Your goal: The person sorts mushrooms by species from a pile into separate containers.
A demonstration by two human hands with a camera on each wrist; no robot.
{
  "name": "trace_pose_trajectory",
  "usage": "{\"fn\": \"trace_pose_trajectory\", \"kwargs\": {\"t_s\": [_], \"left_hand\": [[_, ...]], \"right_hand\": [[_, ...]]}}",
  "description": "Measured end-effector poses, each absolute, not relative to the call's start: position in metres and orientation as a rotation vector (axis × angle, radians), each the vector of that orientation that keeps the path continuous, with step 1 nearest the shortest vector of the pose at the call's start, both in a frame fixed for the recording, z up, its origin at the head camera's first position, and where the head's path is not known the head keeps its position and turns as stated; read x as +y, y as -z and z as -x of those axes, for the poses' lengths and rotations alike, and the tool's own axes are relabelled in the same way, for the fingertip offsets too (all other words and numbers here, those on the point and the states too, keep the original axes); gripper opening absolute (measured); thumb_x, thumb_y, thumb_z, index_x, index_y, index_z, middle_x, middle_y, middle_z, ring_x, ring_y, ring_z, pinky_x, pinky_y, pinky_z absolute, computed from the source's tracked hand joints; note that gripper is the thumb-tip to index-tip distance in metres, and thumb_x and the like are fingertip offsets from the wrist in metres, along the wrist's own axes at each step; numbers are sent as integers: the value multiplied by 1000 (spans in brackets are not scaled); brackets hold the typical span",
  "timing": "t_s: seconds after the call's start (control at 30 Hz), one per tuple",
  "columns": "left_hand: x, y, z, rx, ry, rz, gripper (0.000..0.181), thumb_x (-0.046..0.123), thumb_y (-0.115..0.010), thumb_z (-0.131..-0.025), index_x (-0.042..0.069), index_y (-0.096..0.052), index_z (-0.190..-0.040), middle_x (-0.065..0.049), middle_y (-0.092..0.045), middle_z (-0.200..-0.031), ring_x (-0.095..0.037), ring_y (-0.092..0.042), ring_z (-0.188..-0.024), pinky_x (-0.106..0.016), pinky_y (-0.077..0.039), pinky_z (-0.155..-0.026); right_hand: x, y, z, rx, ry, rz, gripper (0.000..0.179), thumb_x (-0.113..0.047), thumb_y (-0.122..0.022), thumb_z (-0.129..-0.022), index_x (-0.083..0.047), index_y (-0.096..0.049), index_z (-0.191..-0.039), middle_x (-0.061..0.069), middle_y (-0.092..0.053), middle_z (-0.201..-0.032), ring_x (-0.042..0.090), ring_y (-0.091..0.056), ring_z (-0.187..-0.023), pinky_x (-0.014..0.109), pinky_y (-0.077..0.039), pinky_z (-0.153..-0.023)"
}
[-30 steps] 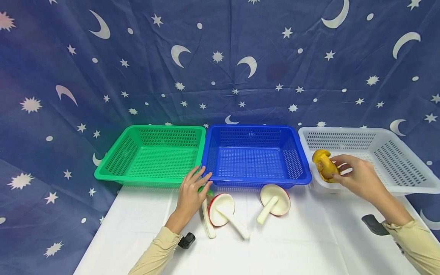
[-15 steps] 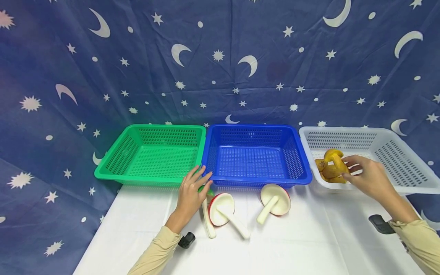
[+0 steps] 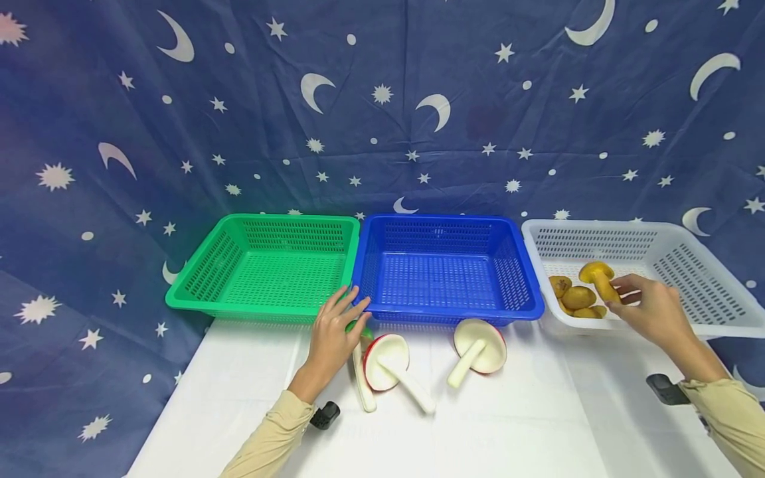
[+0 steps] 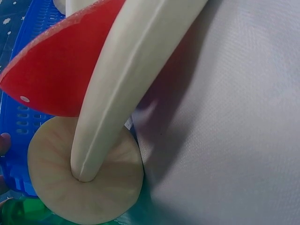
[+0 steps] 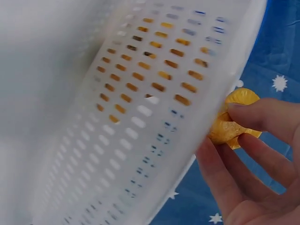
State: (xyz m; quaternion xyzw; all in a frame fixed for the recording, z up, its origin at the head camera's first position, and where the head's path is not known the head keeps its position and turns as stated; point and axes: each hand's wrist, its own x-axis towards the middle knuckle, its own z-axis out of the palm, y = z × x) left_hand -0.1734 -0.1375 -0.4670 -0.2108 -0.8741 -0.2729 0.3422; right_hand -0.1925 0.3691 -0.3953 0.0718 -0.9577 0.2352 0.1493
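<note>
In the head view my right hand point(image 3: 657, 312) pinches the stem of a yellow mushroom point(image 3: 596, 272) over the white basket point(image 3: 723, 328). Brown potatoes point(image 3: 578, 297) lie in that basket's left end. The right wrist view has the yellow mushroom point(image 5: 243, 96) between thumb and fingers, partly behind the basket wall. With fingers spread, my left hand point(image 3: 333, 335) rests by the near rims of the green and blue baskets. Beneath it lies a mushroom with a pale stem point(image 3: 363, 385) and a mostly hidden green cap. Beside that is a red-capped mushroom point(image 3: 385, 362), underside up.
The green basket point(image 3: 257, 312) and the blue basket point(image 3: 448, 313) stand side by side, left of the white one. Another red-capped mushroom point(image 3: 478, 348) lies before the blue basket on the white tablecloth point(image 3: 508, 431). A starry blue cloth point(image 3: 382, 133) hangs behind.
My right hand has moved rightward with the yellow mushroom, from the white basket's left corner further over its inside. The potatoes have come into sight. The left hand has stayed in place.
</note>
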Motion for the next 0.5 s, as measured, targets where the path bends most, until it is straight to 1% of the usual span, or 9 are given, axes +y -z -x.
{"fn": "trace_pose_trajectory", "kwargs": {"t_s": [0.1,0.23,0.37,0.43,0.5], "left_hand": [[-137,468,174,-2267,704,551,33,12,-80,-76,7,-73,-107,-18,-61,-122,-39,-50,-121,-60,-39,-97],[-138,467,174,-2274,705,553,30,14,-78,-79,7,-73,-108,-19,-61,-122,-39,-50,-121,-58,-38,-99],[-138,466,173,-2287,719,544,29,14,-77,-80,7,-72,-108,-18,-61,-123,-38,-50,-122,-58,-37,-99],[-137,465,173,-2292,731,540,30,12,-77,-80,6,-72,-108,-18,-61,-123,-38,-50,-122,-58,-37,-100],[-137,466,173,-2293,742,536,31,10,-78,-78,6,-72,-108,-18,-60,-123,-38,-50,-121,-58,-37,-100]], "right_hand": [[372,399,193,-2758,-665,-176,33,0,-72,-73,13,-60,-101,32,-64,-88,45,-64,-70,52,-22,-72],[374,404,194,-2759,-672,-143,33,0,-72,-73,14,-60,-99,33,-64,-88,44,-63,-70,53,-22,-73],[376,408,195,-2754,-679,-128,31,0,-73,-72,14,-61,-97,33,-64,-87,43,-64,-67,57,-24,-77],[376,411,195,-2754,-679,-113,30,0,-73,-72,14,-62,-96,33,-64,-88,43,-64,-68,58,-28,-79],[376,413,195,-2754,-684,-105,28,1,-73,-72,14,-62,-95,33,-64,-89,45,-64,-70,59,-30,-81]]}}
